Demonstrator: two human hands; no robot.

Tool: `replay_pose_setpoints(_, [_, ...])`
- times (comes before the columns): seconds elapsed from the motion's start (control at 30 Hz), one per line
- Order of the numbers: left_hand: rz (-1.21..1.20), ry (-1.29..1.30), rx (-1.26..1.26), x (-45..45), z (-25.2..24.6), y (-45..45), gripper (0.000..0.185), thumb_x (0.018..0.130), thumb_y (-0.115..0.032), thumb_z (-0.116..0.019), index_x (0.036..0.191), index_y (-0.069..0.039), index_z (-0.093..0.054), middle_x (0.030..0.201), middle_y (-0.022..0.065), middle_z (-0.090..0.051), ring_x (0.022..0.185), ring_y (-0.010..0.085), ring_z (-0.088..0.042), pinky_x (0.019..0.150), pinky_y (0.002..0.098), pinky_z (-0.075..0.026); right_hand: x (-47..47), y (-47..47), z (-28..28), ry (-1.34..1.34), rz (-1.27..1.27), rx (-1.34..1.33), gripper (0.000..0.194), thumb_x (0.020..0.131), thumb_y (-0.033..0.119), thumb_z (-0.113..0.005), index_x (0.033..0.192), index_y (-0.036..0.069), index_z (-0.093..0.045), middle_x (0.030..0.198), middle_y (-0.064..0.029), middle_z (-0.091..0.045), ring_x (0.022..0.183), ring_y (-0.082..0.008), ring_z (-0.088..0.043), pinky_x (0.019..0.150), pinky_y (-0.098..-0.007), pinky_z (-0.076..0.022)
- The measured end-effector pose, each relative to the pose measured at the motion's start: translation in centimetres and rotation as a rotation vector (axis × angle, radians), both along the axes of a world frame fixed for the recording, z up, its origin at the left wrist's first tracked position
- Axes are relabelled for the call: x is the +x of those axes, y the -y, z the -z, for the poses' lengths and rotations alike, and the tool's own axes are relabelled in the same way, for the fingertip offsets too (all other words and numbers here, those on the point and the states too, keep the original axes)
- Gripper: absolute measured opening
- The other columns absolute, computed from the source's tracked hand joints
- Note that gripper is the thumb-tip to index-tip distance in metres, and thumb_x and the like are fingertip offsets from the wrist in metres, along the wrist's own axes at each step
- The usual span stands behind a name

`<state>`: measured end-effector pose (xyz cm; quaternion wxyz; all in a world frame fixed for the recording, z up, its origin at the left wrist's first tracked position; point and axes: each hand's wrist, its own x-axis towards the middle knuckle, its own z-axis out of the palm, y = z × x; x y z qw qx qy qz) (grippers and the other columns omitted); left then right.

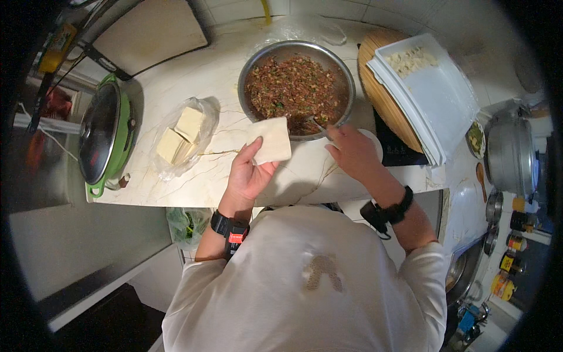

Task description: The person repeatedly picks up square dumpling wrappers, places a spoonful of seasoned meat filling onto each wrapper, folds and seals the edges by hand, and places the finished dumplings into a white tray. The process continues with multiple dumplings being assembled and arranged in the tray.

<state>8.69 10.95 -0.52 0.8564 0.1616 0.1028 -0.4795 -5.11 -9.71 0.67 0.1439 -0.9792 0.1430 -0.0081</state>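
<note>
On the fingers of my left hand (251, 172) lies a square dough wrapper (269, 141), its edge pinched under my thumb, just in front of a steel bowl (349, 94). Minced filling with green bits (294, 88) fills much of the bowl. My right hand (353, 149) is at the bowl's near right rim and grips a metal spoon (317, 125), whose tip rests in the filling. Left of my left hand, stacks of square wrappers (171, 146) lie in a clear plastic bag (206, 125).
A green lidded electric pan (125, 127) stands at the left. On the right, a round wooden board (387, 99) lies under white plastic trays (444, 97), with small wrapped dumplings (411, 61) in the top one. A large metal pot (508, 149) and a small dish (476, 140) are farther right.
</note>
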Motion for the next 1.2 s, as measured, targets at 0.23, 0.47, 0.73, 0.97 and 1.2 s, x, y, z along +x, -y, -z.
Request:
replay_pose_setpoints(0.23, [-0.019,0.247,0.063,-0.3,-1.3,-1.9,0.046,0.086,0.003,-0.045,0.13,0.001,-0.032,0.129,0.021,-0.043,0.12,0.0337,-0.043,0.099,0.0433,-0.041,6.4,1.2,1.8,-0.219,-0.13,-0.331,0.021,0.081,0.014,-0.055,0.095,-0.001,-0.058,0.095,-0.0207,-0.055,0.077,-0.0327,-0.062,0.063,-0.0438,-0.0524])
replay_pose_setpoints(0.47, [-0.157,0.35,0.096,0.9,-2.0,-4.5,0.044,0.088,-0.008,-0.047,0.128,0.005,-0.035,0.124,0.0226,-0.048,0.116,0.032,-0.048,0.093,0.0378,-0.045,8.7,0.9,1.3,-0.258,-0.131,-0.146,0.014,0.079,0.009,-0.05,0.082,0.0,-0.06,0.079,-0.019,-0.059,0.074,-0.0338,-0.062,0.063,-0.0448,-0.0514])
replay_pose_setpoints(0.73, [-0.173,0.268,0.507,2.1,-0.7,-4.4,0.042,0.087,-0.009,-0.049,0.128,-0.002,-0.041,0.116,0.0114,-0.056,0.103,0.0217,-0.056,0.082,0.0313,-0.047,8.3,-0.6,1.8,-0.056,-0.207,0.07,0.017,0.078,0.012,-0.048,0.07,0.001,-0.059,0.065,-0.0167,-0.058,0.064,-0.0341,-0.059,0.062,-0.0453,-0.0486])
replay_pose_setpoints(0.97, [-0.185,0.358,0.533,3.1,-0.2,-3.5,0.027,0.086,-0.012,-0.053,0.113,-0.007,-0.052,0.107,0.0032,-0.059,0.09,0.0155,-0.059,0.065,0.0274,-0.047,8.1,0.4,2.3,0.135,-0.077,0.526,0.019,0.087,0.015,-0.053,0.082,0.0,-0.063,0.05,-0.0078,-0.044,0.045,-0.0164,-0.043,0.045,-0.0342,-0.0341])
replay_pose_setpoints(1.2, [-0.185,0.137,0.48,4.5,1.6,-2.5,0.026,0.09,-0.022,-0.05,0.111,-0.008,-0.051,0.107,0.0042,-0.059,0.095,0.0178,-0.058,0.07,0.0295,-0.047,8.2,1.1,1.6,-0.163,0.395,1.172,0.016,0.084,0.016,-0.058,0.082,0.001,-0.064,0.052,0.0036,-0.034,0.045,-0.0085,-0.028,0.041,-0.0265,-0.0232])
